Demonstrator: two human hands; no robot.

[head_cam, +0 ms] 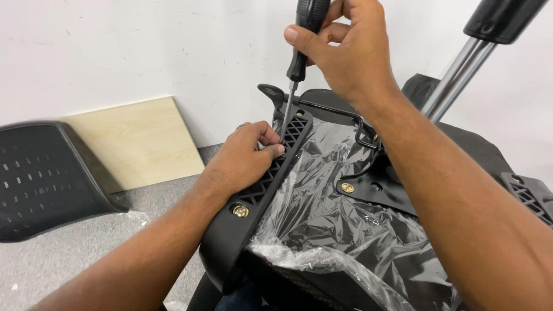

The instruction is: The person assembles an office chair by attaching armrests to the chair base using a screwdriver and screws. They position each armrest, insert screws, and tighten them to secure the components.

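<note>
My right hand (345, 52) grips the black handle of a screwdriver (298, 60), held upright with its tip pointing down into the ribbed black plastic armrest bracket (271, 178). My left hand (245, 158) rests on that bracket, fingertips pinched right beside the screwdriver's tip. The bracket lies along the left edge of an upturned black chair seat (328, 224) wrapped in clear plastic film. A brass-coloured bolt (240, 211) sits lower in the bracket. Another bolt (347, 188) fixes the black metal mechanism plate (377, 190) at the seat's middle.
A chrome gas-lift column (458, 75) with a black end rises at upper right. A second ribbed bracket (527, 196) shows at the right edge. A black perforated chair back (40, 178) lies on the grey carpet at left, beside a light wooden board (138, 141) leaning on the white wall.
</note>
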